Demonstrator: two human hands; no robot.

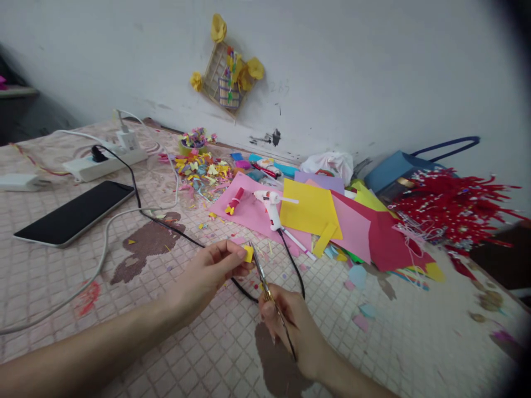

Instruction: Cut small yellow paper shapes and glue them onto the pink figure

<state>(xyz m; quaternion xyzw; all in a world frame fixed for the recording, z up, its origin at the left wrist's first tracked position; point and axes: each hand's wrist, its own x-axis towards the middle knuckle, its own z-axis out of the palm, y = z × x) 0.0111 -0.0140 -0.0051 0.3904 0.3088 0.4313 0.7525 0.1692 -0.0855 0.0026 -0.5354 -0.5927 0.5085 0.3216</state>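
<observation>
Meanwhile, left fingers [233, 255] pinch yellow paper [249, 254]; right fingers [269, 311] grip scissors [260, 269]; faint writing [280, 87] looks illegible.

Plain pale wall [373, 77] right behind the table [174, 365], kinda scuffed, with black smudges [265, 137] just above the table's back edge and faint scribbles [280, 86] higher over it. A tilted frame [213, 69] with yellow flowers [218, 27] hangs above the table too. The table's checked cover [207, 342] has brown patches [135, 251]. Ledge [19, 92] past the table's left end. Light's soft, greyish, pretty even.
</observation>
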